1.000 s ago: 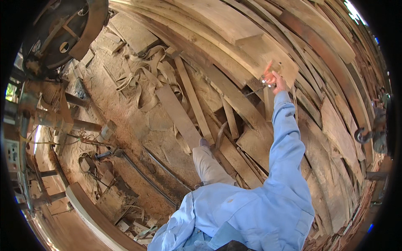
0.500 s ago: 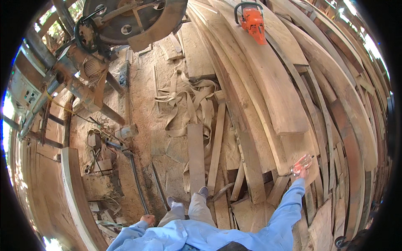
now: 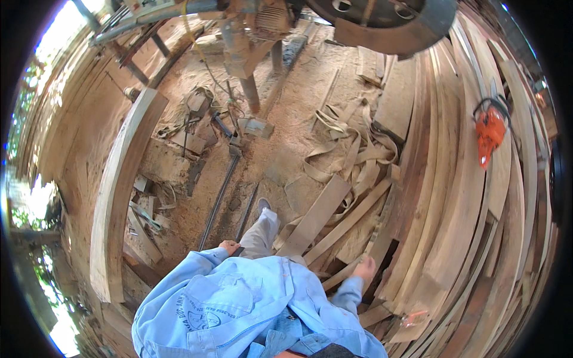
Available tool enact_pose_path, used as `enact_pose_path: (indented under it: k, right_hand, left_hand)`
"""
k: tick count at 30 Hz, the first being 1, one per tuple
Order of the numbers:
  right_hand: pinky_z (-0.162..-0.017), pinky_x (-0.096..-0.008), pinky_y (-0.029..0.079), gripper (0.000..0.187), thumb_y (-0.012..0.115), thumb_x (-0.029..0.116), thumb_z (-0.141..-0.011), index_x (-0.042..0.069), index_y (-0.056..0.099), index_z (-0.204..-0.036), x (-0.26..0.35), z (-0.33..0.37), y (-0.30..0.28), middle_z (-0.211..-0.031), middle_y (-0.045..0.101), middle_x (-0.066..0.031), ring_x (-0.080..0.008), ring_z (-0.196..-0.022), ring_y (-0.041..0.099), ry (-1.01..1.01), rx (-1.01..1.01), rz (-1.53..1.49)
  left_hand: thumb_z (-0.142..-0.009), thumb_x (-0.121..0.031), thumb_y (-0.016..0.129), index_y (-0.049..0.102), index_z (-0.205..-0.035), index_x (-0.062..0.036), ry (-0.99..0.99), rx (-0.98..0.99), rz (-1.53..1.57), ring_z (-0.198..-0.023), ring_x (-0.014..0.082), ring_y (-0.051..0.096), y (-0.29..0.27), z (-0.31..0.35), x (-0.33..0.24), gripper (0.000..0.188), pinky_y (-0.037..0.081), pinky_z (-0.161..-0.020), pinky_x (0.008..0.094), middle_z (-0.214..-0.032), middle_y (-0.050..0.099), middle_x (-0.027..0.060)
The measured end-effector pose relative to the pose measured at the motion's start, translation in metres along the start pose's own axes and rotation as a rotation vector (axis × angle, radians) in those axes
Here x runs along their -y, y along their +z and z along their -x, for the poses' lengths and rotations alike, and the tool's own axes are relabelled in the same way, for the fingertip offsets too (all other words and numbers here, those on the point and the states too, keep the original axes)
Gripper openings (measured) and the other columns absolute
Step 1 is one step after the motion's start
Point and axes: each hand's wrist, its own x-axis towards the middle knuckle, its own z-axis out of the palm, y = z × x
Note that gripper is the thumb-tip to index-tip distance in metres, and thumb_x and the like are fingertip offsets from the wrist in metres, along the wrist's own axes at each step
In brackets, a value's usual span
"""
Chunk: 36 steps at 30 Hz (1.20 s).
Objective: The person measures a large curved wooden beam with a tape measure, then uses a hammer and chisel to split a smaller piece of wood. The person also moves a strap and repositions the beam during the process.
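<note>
My left hand is beside my left hip, its fingers curled next to a small dark thing that I cannot make out. My right hand hangs at my right side over the edge of the stacked boards; its fingers look curled, and nothing shows in them. A clear object with orange parts, too small to name, lies on a board to the right of my right hand and apart from it. Farther off, an orange chainsaw rests on the boards, out of reach of both hands.
Long boards are stacked along the right. A tangled pale strap and a loose plank lie ahead on the sawdust floor. A thick timber stands at the left. A machine with a large wheel is at the far side.
My right hand has let go of the clear and orange object, which stays on the board, and has drawn back to my side. My view has turned left, so the chainsaw appears farther right.
</note>
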Motion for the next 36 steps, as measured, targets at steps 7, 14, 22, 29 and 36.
enact_pose_path:
  k: [7, 14, 22, 29, 36]
  right_hand:
    - [-0.083, -0.0323, 0.047, 0.042, 0.061, 0.028, -0.086, -0.007, 0.060, -0.110, 0.274, 0.037, 0.320, -0.102, 0.065, -0.0131, -0.0199, -0.094, 0.061, -0.262, 0.843, -0.393]
    - [-0.076, -0.0335, 0.050, 0.035, 0.057, 0.038, -0.087, 0.008, 0.068, -0.100, 0.568, 0.063, 0.532, -0.092, 0.067, -0.0113, -0.0253, -0.084, 0.064, -1.107, 0.725, 0.142]
    - [-0.083, -0.0452, 0.047, 0.033, 0.050, 0.028, -0.086, 0.017, 0.057, -0.117, 0.703, 0.072, 0.746, -0.115, 0.057, -0.0110, -0.0317, -0.099, 0.058, -1.513, 0.630, 0.626]
    - [-0.104, -0.0422, 0.033, 0.044, 0.042, 0.019, -0.092, 0.017, 0.042, -0.136, 0.764, 0.056, 0.877, -0.141, 0.039, -0.0125, -0.0330, -0.125, 0.041, -2.469, 0.379, 0.839]
    - [-0.095, -0.0406, 0.041, 0.043, 0.039, 0.017, -0.093, 0.009, 0.040, -0.135, 0.778, 0.055, 0.900, -0.132, 0.046, -0.0121, -0.0313, -0.111, 0.051, -2.352, 0.580, 1.276]
  left_hand:
    - [-0.087, -0.041, 0.052, 0.066, -0.101, -0.0119, 0.558, -0.234, -0.095, -0.089, 0.0271, 0.062, -0.032, -0.134, 0.068, 0.035, 0.049, -0.075, 0.0380, -0.094, 0.066, 0.0104]
    - [-0.088, -0.035, 0.058, 0.062, -0.102, -0.0029, -0.294, -0.374, 1.262, -0.061, 0.0169, 0.059, -0.139, -0.157, 0.044, 0.035, 0.046, -0.050, 0.0306, -0.076, 0.065, 0.0066]
    - [-0.087, -0.033, 0.060, 0.061, -0.101, -0.0014, -0.578, -0.625, 1.671, -0.067, 0.0199, 0.062, -0.110, -0.122, 0.053, 0.034, 0.049, -0.055, 0.0304, -0.085, 0.066, 0.0104]
    - [-0.088, -0.037, 0.049, 0.061, -0.104, -0.0049, -0.676, -0.332, 0.875, -0.082, 0.0305, 0.063, 0.004, -0.058, -0.074, 0.038, 0.049, -0.073, 0.0423, -0.093, 0.067, 0.0158]
    - [-0.087, -0.043, 0.051, 0.066, -0.095, -0.0053, -1.018, -0.396, 1.734, -0.073, 0.0217, 0.064, -0.032, -0.120, -0.154, 0.041, 0.051, -0.066, 0.0354, -0.084, 0.067, 0.0114]
